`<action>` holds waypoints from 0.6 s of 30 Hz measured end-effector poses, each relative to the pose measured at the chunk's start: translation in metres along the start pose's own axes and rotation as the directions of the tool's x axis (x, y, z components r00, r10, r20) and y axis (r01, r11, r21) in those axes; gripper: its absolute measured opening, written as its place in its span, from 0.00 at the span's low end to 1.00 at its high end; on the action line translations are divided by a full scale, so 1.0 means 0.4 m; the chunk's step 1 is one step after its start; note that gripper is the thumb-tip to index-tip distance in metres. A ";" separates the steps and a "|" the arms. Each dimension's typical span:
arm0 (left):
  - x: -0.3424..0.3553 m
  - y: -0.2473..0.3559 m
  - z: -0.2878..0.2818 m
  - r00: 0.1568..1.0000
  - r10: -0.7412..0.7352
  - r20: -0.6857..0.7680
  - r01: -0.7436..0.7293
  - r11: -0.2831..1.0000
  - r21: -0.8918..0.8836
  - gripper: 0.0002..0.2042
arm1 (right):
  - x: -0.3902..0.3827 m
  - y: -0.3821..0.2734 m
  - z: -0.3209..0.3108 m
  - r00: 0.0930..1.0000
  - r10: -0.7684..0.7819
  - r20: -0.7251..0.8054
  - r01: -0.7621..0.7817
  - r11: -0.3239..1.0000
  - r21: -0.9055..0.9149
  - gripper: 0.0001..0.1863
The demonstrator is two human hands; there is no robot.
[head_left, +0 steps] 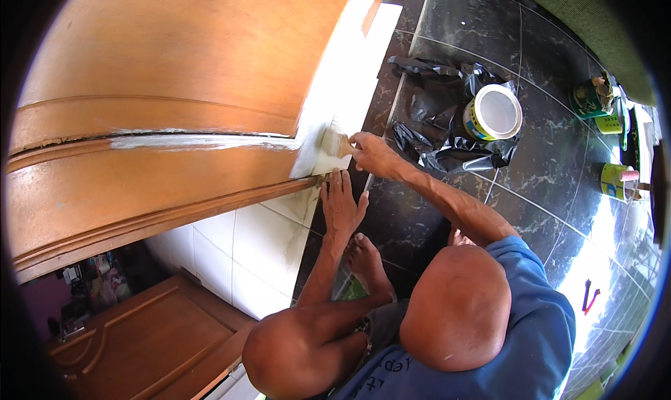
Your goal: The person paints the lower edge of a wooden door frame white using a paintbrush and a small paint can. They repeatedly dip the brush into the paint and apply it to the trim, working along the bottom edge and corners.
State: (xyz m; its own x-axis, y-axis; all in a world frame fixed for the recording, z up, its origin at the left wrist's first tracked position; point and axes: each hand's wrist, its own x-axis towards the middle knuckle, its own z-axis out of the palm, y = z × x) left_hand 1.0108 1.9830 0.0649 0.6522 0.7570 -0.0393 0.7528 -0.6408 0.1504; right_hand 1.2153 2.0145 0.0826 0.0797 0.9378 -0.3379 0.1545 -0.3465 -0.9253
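My right hand (375,155) is closed around a paintbrush (337,144), its bristles laid on the white-painted edge of a brown wooden panel (210,57). White paint (323,92) covers a band along the panel's right side and streaks left along a groove. Just below the brush, my left hand (340,206) rests its outstretched fingers against the panel's lower corner, holding nothing. The brush handle is mostly hidden by my right fingers.
An open paint can (498,112) with white contents stands on crumpled black plastic (447,148) upon dark tiles. Smaller cans (615,181) line the far right. A red and dark tool (590,297) lies on the floor. Another wooden panel (150,337) is lower left, beside white tiles (262,250).
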 end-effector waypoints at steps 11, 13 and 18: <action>0.004 0.010 -0.003 0.999 -0.032 0.026 0.032 0.999 -0.013 0.40 | 0.094 0.003 -0.057 0.939 0.051 -0.341 -0.022 0.996 0.089 0.24; -0.002 0.002 0.004 1.000 -0.028 0.010 0.028 1.000 -0.007 0.40 | 0.081 0.002 -0.013 0.946 0.047 -0.319 -0.028 0.998 0.062 0.23; -0.020 0.000 0.013 0.999 -0.031 -0.021 0.032 0.999 0.016 0.41 | -0.005 -0.004 0.063 0.998 -0.034 -0.047 0.033 0.999 -0.027 0.22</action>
State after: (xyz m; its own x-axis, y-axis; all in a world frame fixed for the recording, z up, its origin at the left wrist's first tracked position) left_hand 1.0061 1.9765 0.0600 0.6263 0.7792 -0.0231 0.7744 -0.6185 0.1334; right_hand 1.1899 2.0136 0.0805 0.1207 0.9470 -0.2976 0.1839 -0.3160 -0.9308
